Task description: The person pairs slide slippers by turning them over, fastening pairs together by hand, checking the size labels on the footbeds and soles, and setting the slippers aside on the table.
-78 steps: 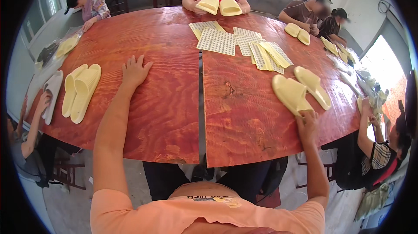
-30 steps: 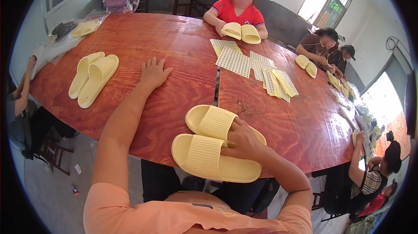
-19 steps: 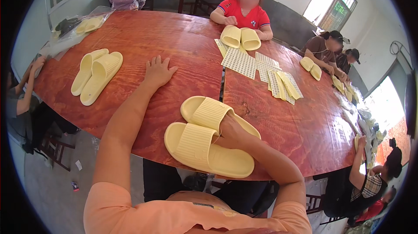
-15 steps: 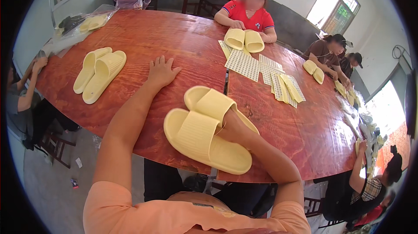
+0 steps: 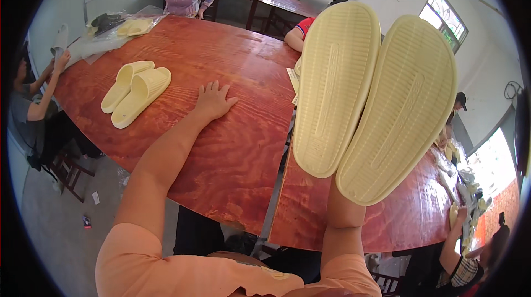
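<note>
A pair of pale yellow slide slippers (image 5: 340, 89) is raised over the right part of the table, ribbed soles turned toward me. My right forearm (image 5: 345, 208) reaches up behind them. The slippers hide my right hand, which holds them up together. My left hand (image 5: 214, 101) lies flat on the wooden tabletop, fingers spread, with nothing in it. Beyond that hand, to the left, another pair of yellow slippers (image 5: 137, 93) rests on the table, toes pointing away from me.
A seam (image 5: 276, 186) crosses the reddish table (image 5: 232, 159). Plastic bags with slippers (image 5: 134, 27) lie at the far left edge. A person at the left (image 5: 33, 103) holds a slipper. Others sit at the far side and right, beside piled slippers and plastic (image 5: 470, 186).
My right hand has lifted the slippers off the near table edge, up and to the right, turning their soles toward me. My left hand stays flat on the table.
</note>
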Action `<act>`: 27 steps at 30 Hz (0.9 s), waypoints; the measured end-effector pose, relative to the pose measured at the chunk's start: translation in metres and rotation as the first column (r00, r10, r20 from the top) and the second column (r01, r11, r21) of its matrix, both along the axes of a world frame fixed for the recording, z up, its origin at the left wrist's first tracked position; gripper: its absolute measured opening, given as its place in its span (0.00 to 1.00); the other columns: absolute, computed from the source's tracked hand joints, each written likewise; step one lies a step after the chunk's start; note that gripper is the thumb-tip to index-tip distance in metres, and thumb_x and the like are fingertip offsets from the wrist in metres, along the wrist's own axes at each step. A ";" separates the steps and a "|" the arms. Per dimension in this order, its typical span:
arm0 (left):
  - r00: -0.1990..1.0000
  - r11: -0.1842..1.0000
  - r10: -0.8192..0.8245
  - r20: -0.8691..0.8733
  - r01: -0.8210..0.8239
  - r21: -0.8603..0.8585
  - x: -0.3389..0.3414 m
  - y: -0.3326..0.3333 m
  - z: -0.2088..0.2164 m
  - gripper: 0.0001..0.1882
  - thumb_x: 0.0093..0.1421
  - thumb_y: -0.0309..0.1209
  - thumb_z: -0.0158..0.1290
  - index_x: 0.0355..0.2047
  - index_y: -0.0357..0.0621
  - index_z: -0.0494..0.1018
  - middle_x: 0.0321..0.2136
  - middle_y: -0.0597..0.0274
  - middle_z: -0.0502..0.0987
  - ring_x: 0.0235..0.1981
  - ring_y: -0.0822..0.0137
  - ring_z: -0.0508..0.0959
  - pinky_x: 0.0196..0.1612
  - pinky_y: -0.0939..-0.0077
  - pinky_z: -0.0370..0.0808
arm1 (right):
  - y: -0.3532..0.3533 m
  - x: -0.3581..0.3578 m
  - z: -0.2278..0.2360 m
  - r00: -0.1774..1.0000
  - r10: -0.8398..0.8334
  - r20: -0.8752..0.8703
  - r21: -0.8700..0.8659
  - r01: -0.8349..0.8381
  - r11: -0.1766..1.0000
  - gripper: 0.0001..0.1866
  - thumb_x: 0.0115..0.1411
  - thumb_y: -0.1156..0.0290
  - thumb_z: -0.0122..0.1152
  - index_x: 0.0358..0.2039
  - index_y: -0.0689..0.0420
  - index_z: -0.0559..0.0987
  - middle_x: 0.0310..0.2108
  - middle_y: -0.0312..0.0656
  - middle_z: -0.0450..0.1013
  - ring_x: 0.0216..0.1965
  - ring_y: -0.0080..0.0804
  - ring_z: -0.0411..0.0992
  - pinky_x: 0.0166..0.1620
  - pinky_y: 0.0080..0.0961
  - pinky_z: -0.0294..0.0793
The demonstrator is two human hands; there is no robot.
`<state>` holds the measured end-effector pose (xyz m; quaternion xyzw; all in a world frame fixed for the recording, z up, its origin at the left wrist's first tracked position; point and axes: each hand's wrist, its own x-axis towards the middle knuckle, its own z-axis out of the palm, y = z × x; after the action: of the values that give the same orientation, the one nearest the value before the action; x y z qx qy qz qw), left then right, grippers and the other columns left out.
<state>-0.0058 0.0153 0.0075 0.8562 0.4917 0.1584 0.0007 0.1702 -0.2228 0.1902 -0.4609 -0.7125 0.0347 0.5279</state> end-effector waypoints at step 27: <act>0.579 0.930 -0.059 0.813 0.329 -0.167 -0.010 0.025 -0.010 0.22 0.66 0.44 0.51 0.48 0.35 0.75 0.40 0.57 0.80 0.43 0.69 0.77 0.48 0.72 0.72 | 0.065 0.053 -0.146 0.884 -0.229 0.408 -0.494 0.425 0.759 0.39 0.52 0.44 0.64 0.53 0.66 0.75 0.55 0.57 0.70 0.60 0.53 0.64 0.63 0.40 0.60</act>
<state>-0.0156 0.0406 -0.0025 0.7336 0.3595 0.4452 0.3665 0.2227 -0.1574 0.0444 -0.7152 -0.6522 0.0761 0.2393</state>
